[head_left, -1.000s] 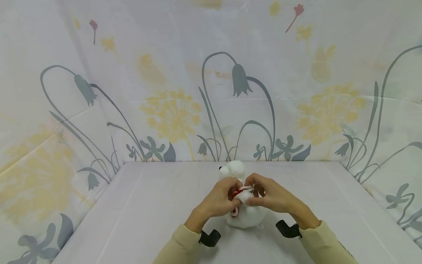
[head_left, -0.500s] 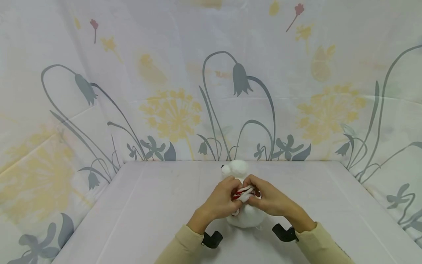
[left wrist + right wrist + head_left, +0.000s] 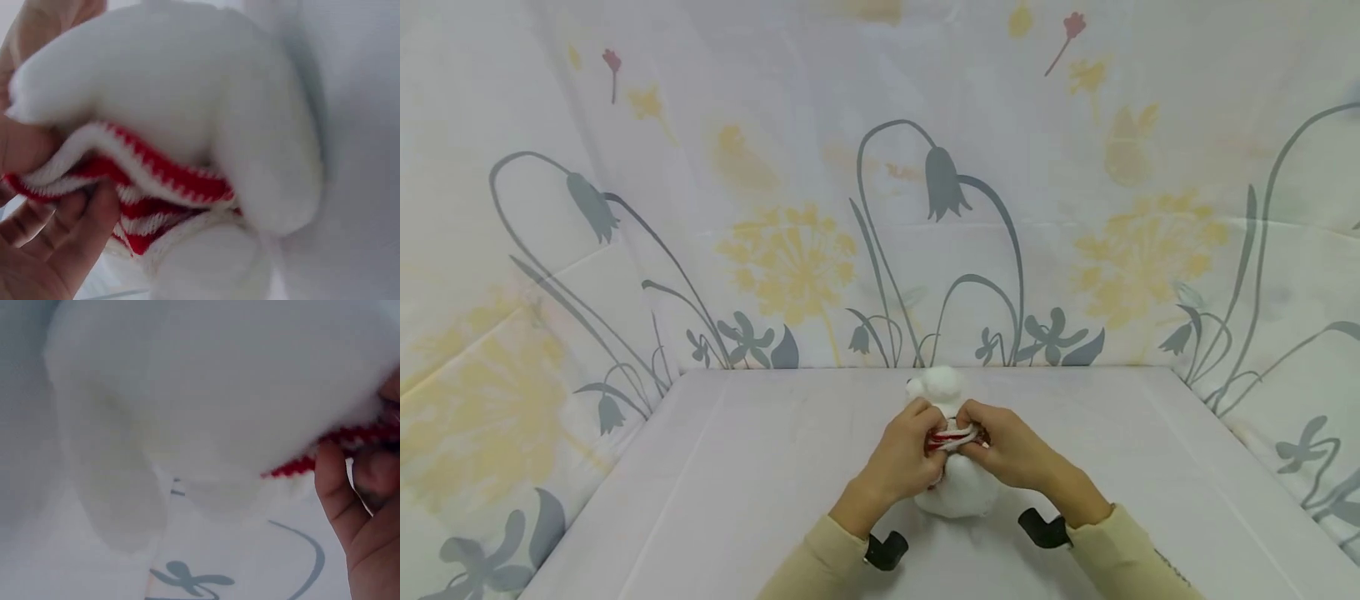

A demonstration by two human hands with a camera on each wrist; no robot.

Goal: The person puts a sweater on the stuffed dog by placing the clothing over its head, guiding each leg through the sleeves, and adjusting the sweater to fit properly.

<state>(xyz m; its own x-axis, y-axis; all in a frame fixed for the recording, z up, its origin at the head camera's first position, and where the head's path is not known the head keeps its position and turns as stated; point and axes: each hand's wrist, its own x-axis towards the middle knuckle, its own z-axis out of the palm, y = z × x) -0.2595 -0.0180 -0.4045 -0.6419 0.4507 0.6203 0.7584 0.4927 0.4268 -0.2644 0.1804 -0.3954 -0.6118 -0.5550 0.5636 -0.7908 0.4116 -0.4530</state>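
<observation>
A white plush toy animal (image 3: 962,490) sits on the table with its back to me, its round head (image 3: 942,385) turned slightly left. Around its upper body is a red-and-white striped knit garment (image 3: 150,169). My left hand (image 3: 904,450) pinches the garment's edge at the left of the toy's back. From the other side my right hand (image 3: 1011,446) pinches the same knit edge, thumb and fingers curled. The edges of the garment (image 3: 953,438) run as red and white bands between both hands. In the right wrist view, red knit (image 3: 300,464) shows at the fingertips (image 3: 330,456).
Black cameras (image 3: 887,551) sit on both wrists, below the beige sleeves (image 3: 816,562) and near the toy. The white-covered table (image 3: 760,450) ends at a fabric backdrop (image 3: 805,167) printed with grey and yellow flowers.
Both hands keep their hold while shifting slightly. The garment's bands have come more level between the fingers, and the toy's head has turned a little to the right.
</observation>
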